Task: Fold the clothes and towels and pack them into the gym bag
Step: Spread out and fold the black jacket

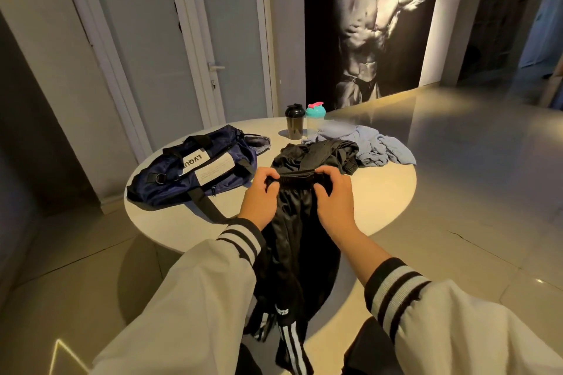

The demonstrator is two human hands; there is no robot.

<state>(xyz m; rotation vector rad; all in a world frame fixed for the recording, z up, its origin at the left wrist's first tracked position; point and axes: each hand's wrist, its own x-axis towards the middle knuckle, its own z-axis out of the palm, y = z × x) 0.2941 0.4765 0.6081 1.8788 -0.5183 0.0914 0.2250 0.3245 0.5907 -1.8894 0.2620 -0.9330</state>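
Currently in hand: trousers, gripped at the waistband

Item 1: trousers (294,253). Black, glossy, slippery-looking fabric with white side stripes low on the legs. I see them raised over the near edge of the table (384,192), legs hanging past it toward the floor. The left hand (260,196) and right hand (333,202) each hold one end of the elastic waistband (297,180). The fingers (271,175) of both are curled over it, pinching the gathered band against the thumbs. I judge this hold lets the legs drop straight and line up before a first fold.

Item 2: bag (173,192). Navy, soft-sided, slumped on the left of the table, with black straps and a pale label panel. One strap trails toward the near edge. I cannot tell whether the zip is open. It lies just beside the trousers, handy for packing.

Item 3: black garment (320,154). Similar sheen, crumpled and unfolded, lying just beyond the hands.

Item 4: towel (379,146). Pale blue, matte, rumpled, on the far right and touching the black garment.

Item 5: black bottle (295,123) and teal bottle (315,119). Both stand upright at the far edge, next to the towel.

Status, my reading: folding barely begun, and nothing visibly packed.
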